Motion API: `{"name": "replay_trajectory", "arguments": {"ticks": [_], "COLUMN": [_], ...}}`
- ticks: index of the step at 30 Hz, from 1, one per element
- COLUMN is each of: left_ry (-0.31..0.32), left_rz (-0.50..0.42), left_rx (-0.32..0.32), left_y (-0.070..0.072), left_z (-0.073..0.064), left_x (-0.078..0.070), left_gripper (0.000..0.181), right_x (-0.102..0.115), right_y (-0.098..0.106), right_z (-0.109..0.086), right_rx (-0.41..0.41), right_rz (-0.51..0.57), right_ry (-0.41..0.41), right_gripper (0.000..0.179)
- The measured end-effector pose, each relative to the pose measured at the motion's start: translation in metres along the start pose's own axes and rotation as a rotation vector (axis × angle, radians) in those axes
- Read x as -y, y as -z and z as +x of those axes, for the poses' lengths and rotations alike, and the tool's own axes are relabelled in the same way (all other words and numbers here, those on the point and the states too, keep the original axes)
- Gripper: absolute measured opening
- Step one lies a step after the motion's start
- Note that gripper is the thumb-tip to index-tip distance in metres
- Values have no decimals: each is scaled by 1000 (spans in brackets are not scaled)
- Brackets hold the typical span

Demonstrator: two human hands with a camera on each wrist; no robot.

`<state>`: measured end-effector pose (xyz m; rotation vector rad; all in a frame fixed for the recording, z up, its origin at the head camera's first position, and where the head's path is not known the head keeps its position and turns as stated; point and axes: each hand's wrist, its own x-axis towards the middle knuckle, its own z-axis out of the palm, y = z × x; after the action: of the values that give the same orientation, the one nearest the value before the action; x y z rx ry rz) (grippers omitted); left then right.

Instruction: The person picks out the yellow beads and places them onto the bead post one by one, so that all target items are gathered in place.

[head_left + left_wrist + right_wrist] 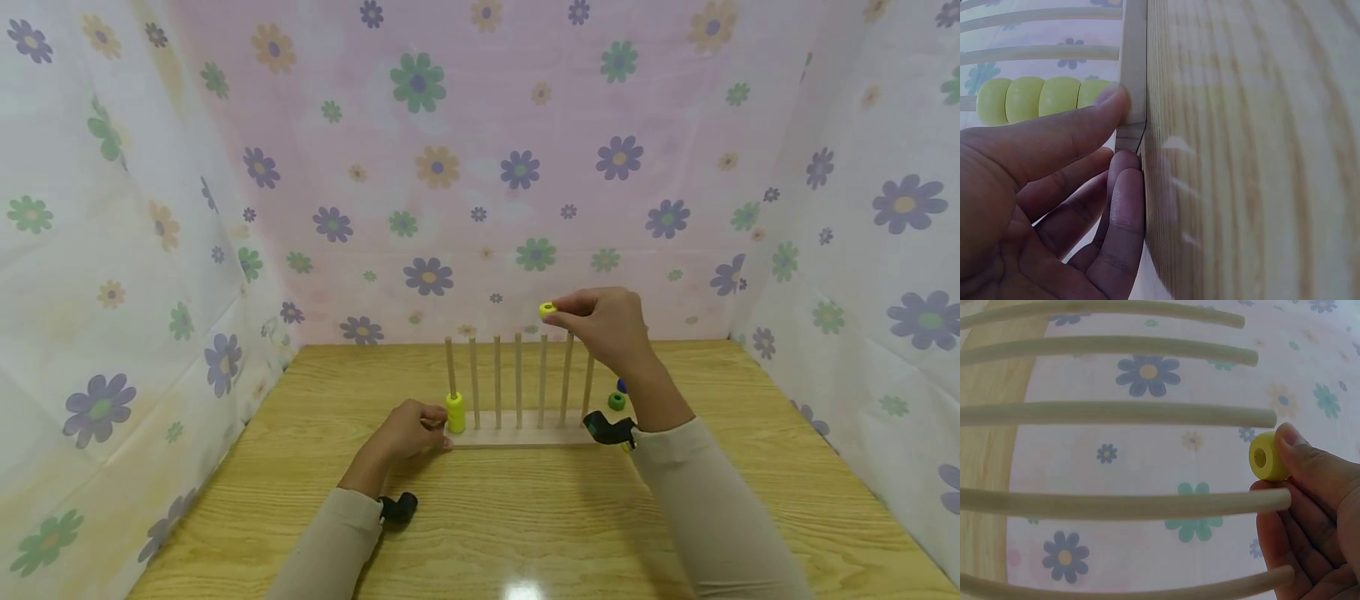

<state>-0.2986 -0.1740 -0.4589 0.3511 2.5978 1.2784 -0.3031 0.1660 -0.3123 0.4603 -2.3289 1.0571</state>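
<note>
Between thumb and fingers, my right hand (611,325) pinches a yellow bead (1277,459), held in the air near the tops of the pegs. The bead's hole shows in the right wrist view. A wooden peg rack (502,435) with a row of upright pegs stands on the table. Yellow beads (1024,100) are stacked on its leftmost peg; the other pegs carry no beads that I can see. My left hand (405,429) grips the left end of the rack's base, thumb beside the lowest bead and fingers curled at the end face.
Right of the rack lie a green bead (617,402) and a blue bead (622,386), the blue one partly behind my right wrist. Something yellow shows under that wrist. Flowered cloth (480,167) surrounds the wooden table (480,508) at the back and sides.
</note>
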Motion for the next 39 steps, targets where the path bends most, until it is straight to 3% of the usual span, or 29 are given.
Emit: {"name": "replay_trajectory", "arguments": {"ticks": [39], "left_ry": [-5], "left_rz": [15], "left_rx": [2], "left_y": [0], "left_z": [5], "left_x": [5], "left_gripper": [52], "right_x": [47], "right_y": [-46], "right_z": [9], "right_rx": [115], "right_rz": [96], "right_ry": [27], "right_gripper": [18]}}
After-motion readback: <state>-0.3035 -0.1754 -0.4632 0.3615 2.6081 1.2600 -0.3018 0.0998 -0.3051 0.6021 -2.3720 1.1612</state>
